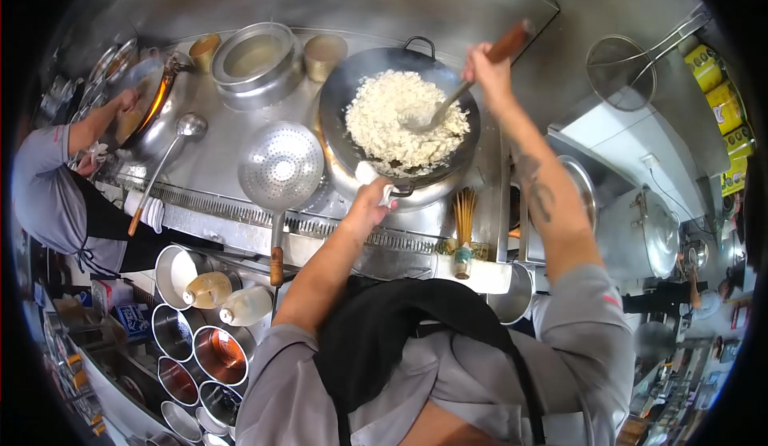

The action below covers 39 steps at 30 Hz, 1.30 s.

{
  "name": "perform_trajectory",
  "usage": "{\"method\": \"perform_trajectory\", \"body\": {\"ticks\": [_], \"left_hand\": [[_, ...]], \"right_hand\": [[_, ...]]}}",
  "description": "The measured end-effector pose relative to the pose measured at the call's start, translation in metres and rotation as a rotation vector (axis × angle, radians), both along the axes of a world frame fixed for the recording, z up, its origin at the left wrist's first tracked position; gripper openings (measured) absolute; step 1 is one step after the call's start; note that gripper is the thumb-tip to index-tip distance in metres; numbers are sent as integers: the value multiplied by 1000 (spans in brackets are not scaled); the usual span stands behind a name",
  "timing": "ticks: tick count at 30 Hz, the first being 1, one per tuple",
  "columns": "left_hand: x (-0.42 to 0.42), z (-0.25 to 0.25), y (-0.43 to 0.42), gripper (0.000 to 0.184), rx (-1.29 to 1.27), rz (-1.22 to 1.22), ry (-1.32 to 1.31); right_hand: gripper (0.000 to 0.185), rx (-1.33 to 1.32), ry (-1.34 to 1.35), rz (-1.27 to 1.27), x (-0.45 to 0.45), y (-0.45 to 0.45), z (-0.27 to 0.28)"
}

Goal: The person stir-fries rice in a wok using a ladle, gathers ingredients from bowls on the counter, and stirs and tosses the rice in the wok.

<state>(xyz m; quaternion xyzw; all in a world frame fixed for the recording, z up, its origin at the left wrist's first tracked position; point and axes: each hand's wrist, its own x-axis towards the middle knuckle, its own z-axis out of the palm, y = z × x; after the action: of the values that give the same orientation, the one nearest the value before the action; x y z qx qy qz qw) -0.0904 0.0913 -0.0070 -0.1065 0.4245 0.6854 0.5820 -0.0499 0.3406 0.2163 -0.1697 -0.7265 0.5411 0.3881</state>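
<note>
A black wok [335,98] with two loop handles sits on the steel range, filled with pale, grainy food [392,106] that looks like fried rice. My right hand [486,74] is closed round the wooden handle of a ladle [450,104], whose bowl rests in the food right of the middle. At the wok's near rim, my left hand [368,208] is closed on a folded white cloth [370,176] beside the near loop handle [402,192]. The cloth and fingers partly hide that grip.
A perforated strainer [282,162] lies left of the wok, near another ladle [190,126]. Behind stands a steel pot [253,56]. A bamboo brush [464,230] is at the front edge. Sauce pots [220,356] and bottles [246,307] stand lower left. A co-worker [60,182] handles another wok.
</note>
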Motion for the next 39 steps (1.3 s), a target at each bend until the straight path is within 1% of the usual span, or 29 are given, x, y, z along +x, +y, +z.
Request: {"method": "perform_trajectory", "body": {"ticks": [1, 3, 5, 6, 7, 8, 11, 12, 13, 15, 17, 18, 19, 21, 22, 23, 24, 26, 27, 28, 29, 30, 31, 33, 35, 36, 37, 38, 39], "left_hand": [[2, 1, -1, 10, -15, 1, -4], [1, 2, 1, 10, -40, 13, -13], [0, 8, 0, 10, -23, 34, -19], [-1, 13, 1, 9, -31, 35, -19], [3, 13, -2, 9, -46, 26, -21], [7, 7, -4, 10, -37, 12, -37], [-2, -3, 1, 11, -7, 8, -44], [-3, -2, 3, 11, -7, 5, -39], [-2, -2, 1, 11, -14, -2, -39], [-5, 6, 3, 9, -32, -2, -11], [11, 15, -13, 8, -28, -2, 16], [24, 25, -25, 7, -1, 1, 38], [32, 41, -30, 8, 41, 16, 68], [66, 87, -52, 11, -41, 98, -83], [79, 117, -69, 14, -59, 103, -87], [82, 140, -79, 14, -28, 37, -114], [79, 127, -80, 13, -28, 45, -136], [63, 124, -64, 12, -31, 68, -138], [56, 115, -55, 15, 65, 54, -97], [62, 68, -62, 16, 128, -6, 549], [65, 31, -68, 17, 98, -9, 573], [69, -7, -74, 19, 68, -12, 597], [76, -21, -83, 21, -66, 20, -14], [94, -29, -112, 21, -101, -98, 20], [93, 15, -100, 18, -39, -11, -12], [78, 42, -89, 16, -35, -167, 556], [71, 59, -83, 15, -38, -187, 635], [63, 76, -76, 15, -42, -205, 715], [64, 88, -61, 15, -48, -72, 305]], "right_hand": [[20, 29, 27, 57, -3, 17, 14], [21, -72, 68, -170, 15, -24, 75], [20, -109, 260, 11, 54, -49, 88], [21, -74, 183, -106, 45, -47, 59], [22, -44, 101, -234, 38, -41, 11], [25, -233, 143, 81, 33, -22, -20], [25, -10, -81, -131, 21, 0, 42], [23, -64, 111, -57, 26, -11, 64], [22, -85, 196, -8, 36, -21, 79], [19, -147, 408, -46, 49, -39, 53], [17, -218, 154, -83, 18, -36, -26], [16, -216, 150, 14, 8, -13, -37], [19, -203, 10, -69, 1, -6, -9], [19, -176, 29, -240, 5, 4, 60], [19, -216, 195, -149, 11, 18, 89], [19, -256, 359, -59, 17, 26, 102], [19, -240, 349, -108, 19, 22, 99], [19, -200, 337, -195, 16, 5, 95], [16, -108, 307, -174, 6, 3, 54], [18, -191, 356, -317, -8, -36, 39], [16, -195, 391, -236, -11, -37, 29], [17, -136, 414, -156, -14, -45, 42], [17, -83, 428, -88, -9, -56, 56], [18, -59, 408, -114, -5, -67, 99], [21, -58, 323, -138, 8, -90, 140], [20, -69, 346, -113, 8, -89, 142], [19, -76, 376, -91, 6, -84, 146], [15, -144, 310, -132, 8, -86, 153], [15, -187, 322, -91, 13, -83, 157]]}}
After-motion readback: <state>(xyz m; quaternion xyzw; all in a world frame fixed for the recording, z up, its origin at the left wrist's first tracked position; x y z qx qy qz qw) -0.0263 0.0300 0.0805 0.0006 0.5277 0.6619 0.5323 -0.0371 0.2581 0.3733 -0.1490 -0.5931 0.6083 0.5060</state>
